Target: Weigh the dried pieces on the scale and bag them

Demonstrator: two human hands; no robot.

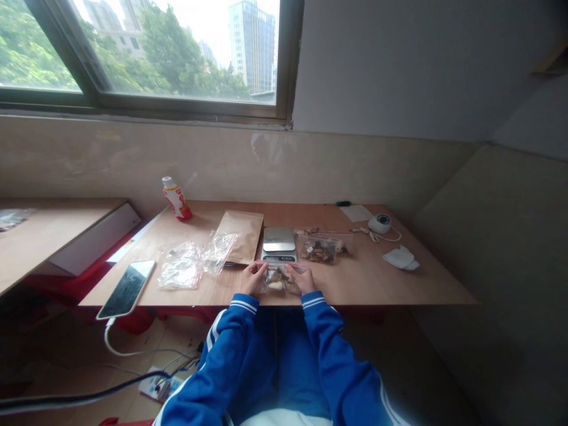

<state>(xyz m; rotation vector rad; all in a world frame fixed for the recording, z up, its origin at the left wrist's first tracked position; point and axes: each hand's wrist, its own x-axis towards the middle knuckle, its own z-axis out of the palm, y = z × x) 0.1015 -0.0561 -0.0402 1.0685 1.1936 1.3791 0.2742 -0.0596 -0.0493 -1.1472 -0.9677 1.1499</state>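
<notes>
Clear plastic bag point(278, 283) between both hands point(254, 278)

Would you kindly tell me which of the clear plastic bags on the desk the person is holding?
It is the small clear plastic bag of brown pieces, held between the left hand and right hand; the filled bag and two crumpled bags lie untouched.

A dark-framed window point(95, 97) lets in pale daylight above a beige stone-like wall panel point(133, 157), with green trees point(168, 59) and a glass tower point(252, 47) outside. A light-wood desk point(399, 284) stands against it; the dim floor point(110, 378) looks wooden.
</notes>
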